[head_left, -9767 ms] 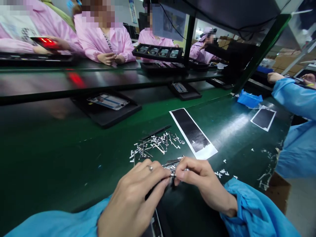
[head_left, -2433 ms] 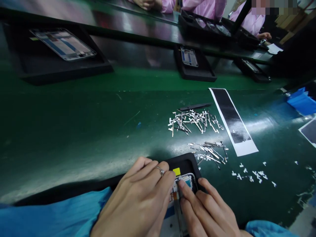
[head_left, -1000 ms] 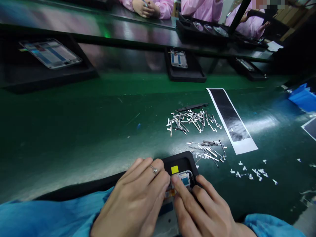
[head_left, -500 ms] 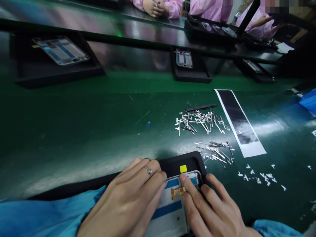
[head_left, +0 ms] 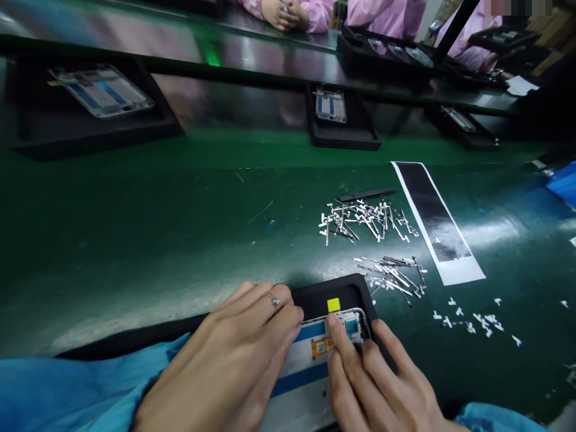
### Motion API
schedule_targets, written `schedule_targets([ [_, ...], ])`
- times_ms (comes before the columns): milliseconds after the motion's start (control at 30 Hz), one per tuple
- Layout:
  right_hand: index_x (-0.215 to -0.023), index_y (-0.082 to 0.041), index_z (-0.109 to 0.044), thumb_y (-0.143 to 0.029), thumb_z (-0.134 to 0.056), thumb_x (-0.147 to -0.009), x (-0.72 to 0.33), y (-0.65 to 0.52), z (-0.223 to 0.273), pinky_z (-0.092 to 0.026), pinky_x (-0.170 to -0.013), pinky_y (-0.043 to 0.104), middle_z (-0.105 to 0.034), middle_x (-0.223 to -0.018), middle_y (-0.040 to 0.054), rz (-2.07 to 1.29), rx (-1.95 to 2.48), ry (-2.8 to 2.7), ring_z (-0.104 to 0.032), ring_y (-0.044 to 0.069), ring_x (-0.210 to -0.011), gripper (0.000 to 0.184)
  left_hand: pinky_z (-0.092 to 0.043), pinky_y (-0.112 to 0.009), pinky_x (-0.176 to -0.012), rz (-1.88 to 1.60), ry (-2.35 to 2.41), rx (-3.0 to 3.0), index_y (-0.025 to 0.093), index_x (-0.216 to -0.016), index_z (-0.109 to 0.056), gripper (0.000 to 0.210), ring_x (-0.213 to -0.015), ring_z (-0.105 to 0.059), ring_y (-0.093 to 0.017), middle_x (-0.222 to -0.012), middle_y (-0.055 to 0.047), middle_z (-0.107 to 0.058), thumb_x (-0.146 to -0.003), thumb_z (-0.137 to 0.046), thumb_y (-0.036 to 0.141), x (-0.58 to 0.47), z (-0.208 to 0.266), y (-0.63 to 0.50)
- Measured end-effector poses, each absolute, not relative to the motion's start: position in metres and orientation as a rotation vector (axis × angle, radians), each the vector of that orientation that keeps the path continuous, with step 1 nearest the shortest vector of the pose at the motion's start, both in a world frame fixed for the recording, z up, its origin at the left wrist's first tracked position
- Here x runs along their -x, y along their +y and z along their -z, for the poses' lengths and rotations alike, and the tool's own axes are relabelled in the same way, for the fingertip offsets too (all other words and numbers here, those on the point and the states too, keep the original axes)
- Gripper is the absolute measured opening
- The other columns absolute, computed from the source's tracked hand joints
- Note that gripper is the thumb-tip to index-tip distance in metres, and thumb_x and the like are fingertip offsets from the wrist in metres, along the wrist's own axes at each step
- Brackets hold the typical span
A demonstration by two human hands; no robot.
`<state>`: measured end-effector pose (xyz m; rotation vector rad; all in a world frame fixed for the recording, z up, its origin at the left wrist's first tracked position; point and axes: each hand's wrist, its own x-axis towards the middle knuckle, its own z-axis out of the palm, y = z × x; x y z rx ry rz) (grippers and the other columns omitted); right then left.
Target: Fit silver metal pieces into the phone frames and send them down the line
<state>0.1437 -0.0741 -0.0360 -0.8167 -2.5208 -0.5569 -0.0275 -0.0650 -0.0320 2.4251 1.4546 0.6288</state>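
Observation:
A phone frame (head_left: 310, 393) with blue strips lies in a black foam tray (head_left: 315, 297) in front of me. My left hand (head_left: 229, 354), with a ring on one finger, bends over the frame's left part, its fingers close together; their tips and my left thumb are hidden. On the right, my right hand (head_left: 378, 378) grips the frame's edge, one fingertip pressing near the top rim. Beside that fingertip are a yellow tab (head_left: 333, 305) and an orange flex cable (head_left: 321, 348). Whether a small part lies under my fingers cannot be seen.
Two piles of thin flex strips (head_left: 369, 219) lie beyond the tray, with black tweezers (head_left: 366, 195) behind. A black-and-white sheet (head_left: 434, 213) and small white pieces (head_left: 488, 321) lie to the right. Farther back are trays with frames (head_left: 330, 105) and people in pink sleeves (head_left: 319, 15).
My hands stay on the frame with slight finger shifts. The trays at the back have slid a little left. At the far right, a person's hands have given way to a raised dark tray.

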Motion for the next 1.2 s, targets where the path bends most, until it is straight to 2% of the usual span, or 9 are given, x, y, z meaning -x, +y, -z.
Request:
schedule_targets([
  [133,-0.069,-0.013,-0.055,-0.003,-0.033,-0.081,-0.146,-0.075,0.038,-0.045,-0.066,0.034,-0.065,-0.085,0.0081,0.531,0.816,-2.511,-0.055,0.014,-0.052,0.027,-0.039,-0.041,-0.074,-0.383,1.468,-2.357,0.020,-0.068,-0.056,0.038,-0.072,-0.055,-0.020,-0.074,-0.003,-0.061,-0.083,-0.021,0.018,0.031,0.023,-0.057],
  [233,-0.068,-0.014,-0.054,-0.003,-0.031,-0.081,-0.148,-0.074,0.038,-0.045,-0.066,0.034,-0.065,-0.084,0.0076,0.508,0.811,-2.513,-0.054,0.014,-0.052,0.028,-0.039,-0.036,-0.070,-0.150,1.352,-2.302,0.022,-0.066,-0.057,0.031,-0.068,-0.054,-0.018,-0.070,0.000,-0.060,-0.081,-0.030,0.026,0.033,0.015,-0.043],
  [467,-0.071,-0.016,-0.055,-0.005,-0.027,-0.084,-0.143,-0.075,0.038,-0.042,-0.066,0.035,-0.065,-0.086,0.0045,0.447,0.867,-2.493,-0.056,0.015,-0.052,0.032,-0.025,-0.026,-0.051,0.252,1.390,-2.085,0.018,-0.052,-0.045,0.015,-0.057,-0.044,-0.015,-0.057,0.003,-0.050,-0.067,-0.049,0.015,0.024,0.004,-0.016],
  [600,-0.072,-0.017,-0.055,-0.003,-0.026,-0.083,-0.136,-0.077,0.041,-0.041,-0.068,0.034,-0.065,-0.086,0.0015,0.454,0.808,-2.508,-0.057,0.015,-0.055,0.035,-0.027,-0.027,-0.055,0.213,1.438,-2.053,0.018,-0.053,-0.045,0.018,-0.059,-0.043,-0.014,-0.057,0.003,-0.048,-0.069,-0.053,0.021,0.024,0.003,-0.019],
  [700,-0.071,-0.016,-0.055,-0.001,-0.026,-0.082,-0.135,-0.077,0.040,-0.042,-0.068,0.035,-0.065,-0.084,0.0030,0.465,0.774,-2.501,-0.056,0.015,-0.053,0.034,-0.032,-0.027,-0.058,0.032,1.453,-1.993,0.019,-0.058,-0.048,0.017,-0.062,-0.045,-0.014,-0.061,0.003,-0.050,-0.073,-0.051,0.028,0.037,0.006,-0.029],
  [800,-0.078,-0.014,-0.057,-0.001,-0.025,-0.083,-0.139,-0.078,0.036,-0.043,-0.070,0.035,-0.063,-0.092,0.0050,0.402,0.758,-2.581,-0.057,0.015,-0.058,0.035,-0.036,-0.029,-0.062,-0.306,1.585,-2.198,0.026,-0.080,-0.055,0.023,-0.072,-0.049,-0.016,-0.078,0.004,-0.056,-0.079,-0.041,0.045,0.069,0.015,-0.045],
  [900,-0.083,-0.013,-0.057,-0.001,-0.023,-0.084,-0.140,-0.080,0.036,-0.044,-0.070,0.035,-0.062,-0.098,0.0054,0.339,0.763,-2.638,-0.058,0.016,-0.064,0.037,-0.035,-0.035,-0.068,-0.263,1.774,-2.491,0.029,-0.093,-0.053,0.036,-0.080,-0.050,-0.021,-0.091,0.003,-0.056,-0.079,-0.036,0.057,0.108,0.034,-0.065],
  [1033,-0.079,-0.012,-0.057,-0.002,-0.024,-0.084,-0.139,-0.075,0.036,-0.046,-0.068,0.034,-0.063,-0.092,0.0069,0.307,0.785,-2.513,-0.058,0.016,-0.062,0.036,-0.035,-0.039,-0.083,-0.257,1.710,-2.398,0.029,-0.100,-0.049,0.035,-0.096,-0.050,-0.023,-0.103,0.002,-0.054,-0.084,-0.029,0.052,0.133,0.057,-0.078],
  [1200,-0.092,-0.012,-0.057,-0.007,-0.027,-0.088,-0.174,-0.067,0.035,-0.045,-0.076,0.029,-0.059,-0.103,0.0085,0.300,0.597,-2.679,-0.059,0.014,-0.080,0.031,-0.040,-0.032,-0.072,-0.333,1.627,-2.226,0.023,-0.087,-0.051,0.030,-0.080,-0.053,-0.020,-0.088,-0.002,-0.056,-0.087,-0.027,0.040,0.113,0.041,-0.077],
])
